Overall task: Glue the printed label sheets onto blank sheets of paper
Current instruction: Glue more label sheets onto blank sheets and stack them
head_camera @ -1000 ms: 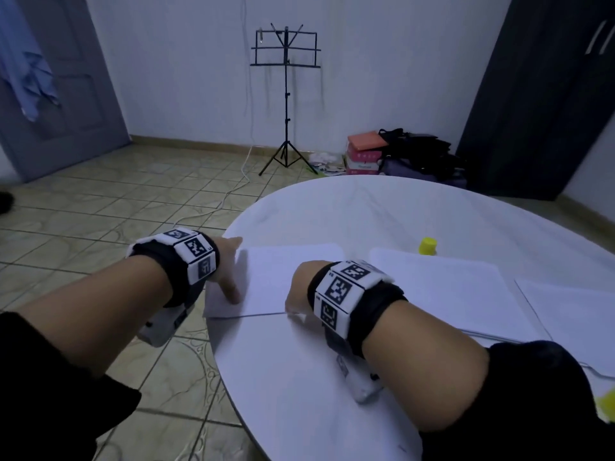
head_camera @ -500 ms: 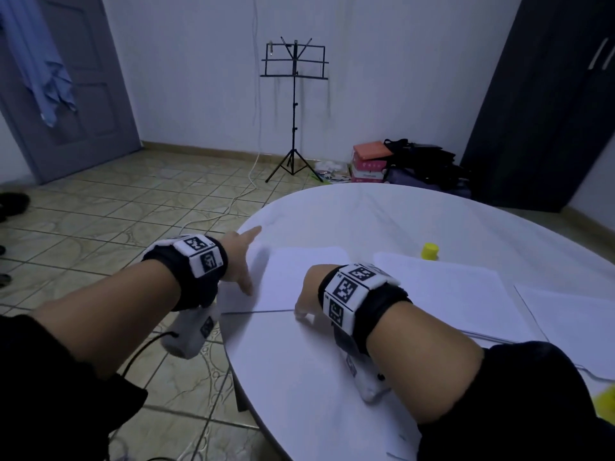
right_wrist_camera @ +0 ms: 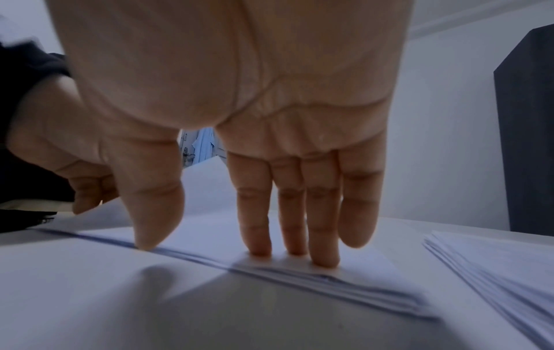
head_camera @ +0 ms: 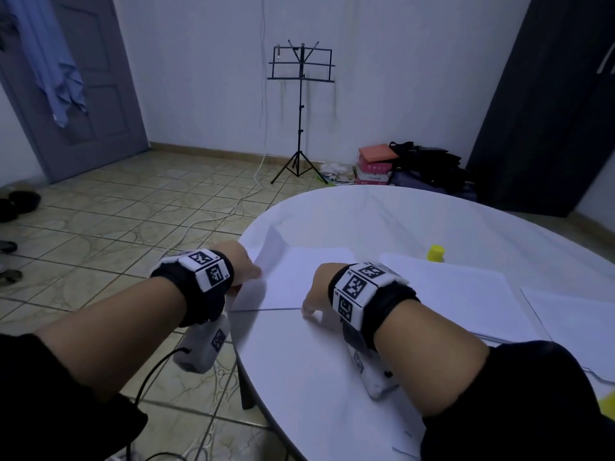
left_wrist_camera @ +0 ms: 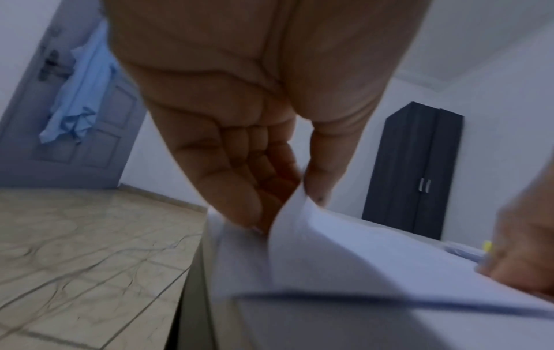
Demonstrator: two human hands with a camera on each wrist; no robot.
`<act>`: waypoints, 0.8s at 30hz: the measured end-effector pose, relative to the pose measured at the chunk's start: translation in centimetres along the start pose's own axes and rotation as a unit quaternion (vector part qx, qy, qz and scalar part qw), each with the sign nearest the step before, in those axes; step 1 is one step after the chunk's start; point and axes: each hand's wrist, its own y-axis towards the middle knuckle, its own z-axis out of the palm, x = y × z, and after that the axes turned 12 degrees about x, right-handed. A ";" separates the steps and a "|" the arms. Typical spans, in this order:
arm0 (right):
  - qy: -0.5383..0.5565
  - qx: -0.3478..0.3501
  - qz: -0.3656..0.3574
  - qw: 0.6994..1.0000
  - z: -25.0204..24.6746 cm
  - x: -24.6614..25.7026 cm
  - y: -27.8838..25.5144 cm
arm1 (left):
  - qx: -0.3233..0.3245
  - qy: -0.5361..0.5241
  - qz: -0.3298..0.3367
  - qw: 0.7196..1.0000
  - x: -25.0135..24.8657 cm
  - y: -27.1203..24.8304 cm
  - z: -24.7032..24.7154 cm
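A short stack of white sheets (head_camera: 306, 277) lies near the left edge of the round white table (head_camera: 366, 214). My left hand (head_camera: 244, 267) pinches the left edge of the top sheet (left_wrist_camera: 329, 248) between thumb and fingers (left_wrist_camera: 248, 189), and that edge curls up off the stack (head_camera: 274, 246). My right hand (head_camera: 316, 291) presses down on the stack's near edge (right_wrist_camera: 329, 279) with straight fingers (right_wrist_camera: 322, 236), thumb tip on the paper too. No print shows on the faces I see. A yellow glue cap (head_camera: 436, 253) stands behind the papers.
A second pile of white sheets (head_camera: 449, 294) lies to the right of the first, seen also in the right wrist view (right_wrist_camera: 494, 260). A third sheet (head_camera: 579, 314) lies at the far right. Something yellow (head_camera: 607, 404) pokes in at the right edge. The table edge runs just under my left wrist.
My left hand has gone from resting on the sheet's left edge to pinching it and lifting it up. My right hand has stayed pressed on the stack.
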 end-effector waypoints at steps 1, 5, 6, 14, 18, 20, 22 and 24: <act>0.000 -0.002 -0.003 1.000 0.1 -0.1 0.1 | -0.001 0.019 0.009 1.000 -0.4 -0.4 0.0; -0.011 0.001 0.003 1.000 0.3 -0.1 0.2 | 0.022 -0.091 0.035 0.995 -1.0 0.1 0.1; -0.008 0.001 -0.005 1.000 0.2 -0.2 -0.1 | 0.019 -0.134 0.035 0.990 -0.9 0.3 0.2; -0.021 0.031 -0.040 0.998 -0.5 -1.0 -1.0 | 0.115 -0.482 0.027 0.868 0.8 1.6 0.8; -0.043 -0.011 -0.040 0.998 -0.2 -0.6 -0.6 | 0.107 -0.493 0.034 0.863 0.4 1.3 1.1; -0.033 -0.034 -0.016 0.999 -0.4 -0.3 -0.2 | 0.128 -0.493 0.029 0.860 0.4 1.2 1.2; -0.018 -0.053 0.011 0.998 -1.2 -0.7 -0.5 | 0.130 -0.503 0.028 0.854 0.8 1.4 1.3; -0.010 -0.095 0.042 0.994 -2.0 -1.6 -1.5 | 0.128 -0.517 0.039 0.846 1.3 2.0 1.3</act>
